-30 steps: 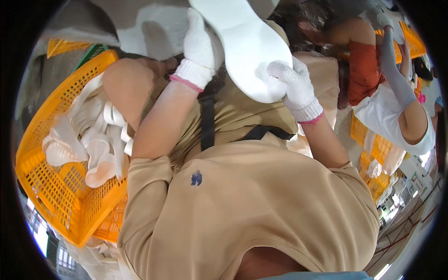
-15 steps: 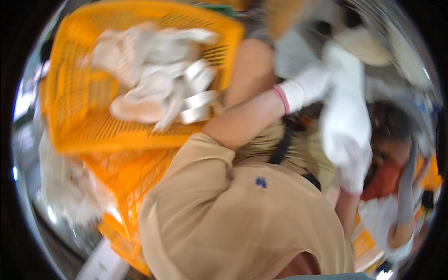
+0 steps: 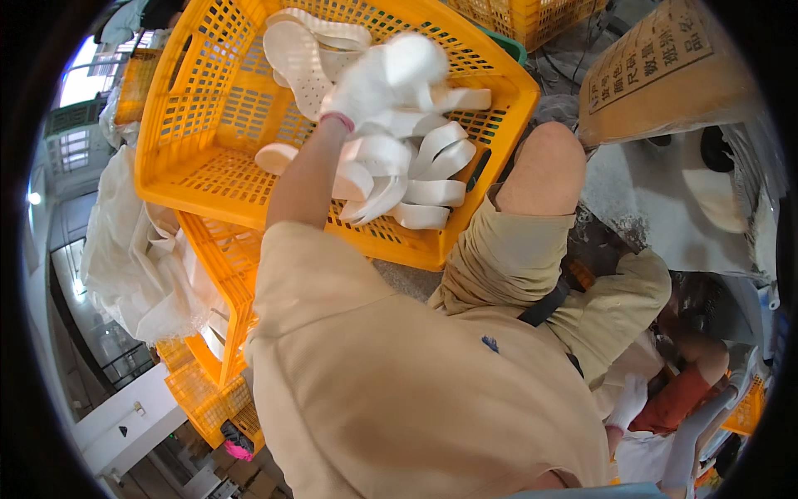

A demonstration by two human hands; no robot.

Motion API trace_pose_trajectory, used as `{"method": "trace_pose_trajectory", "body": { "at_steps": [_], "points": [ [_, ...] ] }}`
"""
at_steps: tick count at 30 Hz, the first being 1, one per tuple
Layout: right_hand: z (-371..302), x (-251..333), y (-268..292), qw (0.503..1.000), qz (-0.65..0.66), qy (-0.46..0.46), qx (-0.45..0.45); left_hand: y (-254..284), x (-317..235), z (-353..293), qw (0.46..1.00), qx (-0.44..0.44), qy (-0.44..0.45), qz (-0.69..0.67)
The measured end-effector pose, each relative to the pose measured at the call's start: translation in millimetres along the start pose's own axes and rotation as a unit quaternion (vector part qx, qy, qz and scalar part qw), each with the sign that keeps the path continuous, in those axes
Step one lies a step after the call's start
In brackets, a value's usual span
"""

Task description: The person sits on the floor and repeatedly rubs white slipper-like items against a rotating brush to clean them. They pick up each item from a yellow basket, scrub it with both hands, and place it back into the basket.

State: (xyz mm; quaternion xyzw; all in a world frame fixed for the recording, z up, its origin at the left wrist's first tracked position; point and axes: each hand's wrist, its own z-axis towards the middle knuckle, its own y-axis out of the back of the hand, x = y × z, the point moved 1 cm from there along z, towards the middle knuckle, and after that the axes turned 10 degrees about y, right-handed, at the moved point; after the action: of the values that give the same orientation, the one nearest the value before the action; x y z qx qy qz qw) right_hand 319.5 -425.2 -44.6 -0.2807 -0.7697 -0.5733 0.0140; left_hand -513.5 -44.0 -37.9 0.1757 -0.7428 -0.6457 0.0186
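Observation:
My left hand [image 3: 366,87], in a white glove with a pink cuff, reaches over the yellow plastic basket [image 3: 208,179] and is closed on a white shoe sole [image 3: 416,58]. Just below the hand, a heap of white soles and strap pieces [image 3: 407,179] lies in the basket. My right hand [image 3: 628,401], also in a white glove, hangs low at the right beside my hip. It is small in view, and I cannot tell whether it holds anything. My bare knee [image 3: 544,162] rests against the basket's right corner.
More yellow crates [image 3: 204,391] are stacked under and left of the basket, with white plastic sheeting [image 3: 133,249] beside them. A brown cardboard box [image 3: 665,71] stands at the upper right. Another person in an orange top [image 3: 682,399] works at the lower right.
My view has swung left onto the basket. My left hand has carried the white sole from in front of me out over the basket, and my right hand has let go and dropped to my side.

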Motion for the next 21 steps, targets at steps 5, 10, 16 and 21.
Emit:
{"method": "trace_pose_trajectory", "body": {
  "at_steps": [5,10,16,21],
  "points": [
    [94,108,-16,0.979,0.125,0.158,-0.043,26,-41,-58,0.996,0.025,-0.013,-0.080],
    [116,184,-12,0.977,0.067,0.199,-0.024,58,2,-46,0.866,0.296,0.081,-0.394],
    [42,246,5,0.971,0.128,0.197,-0.052,125,-34,-113,0.581,-0.058,-0.026,-0.812],
    [11,275,8,0.773,0.619,0.111,0.085,45,-254,-234,0.379,0.196,-0.035,-0.903]
  ]
}}
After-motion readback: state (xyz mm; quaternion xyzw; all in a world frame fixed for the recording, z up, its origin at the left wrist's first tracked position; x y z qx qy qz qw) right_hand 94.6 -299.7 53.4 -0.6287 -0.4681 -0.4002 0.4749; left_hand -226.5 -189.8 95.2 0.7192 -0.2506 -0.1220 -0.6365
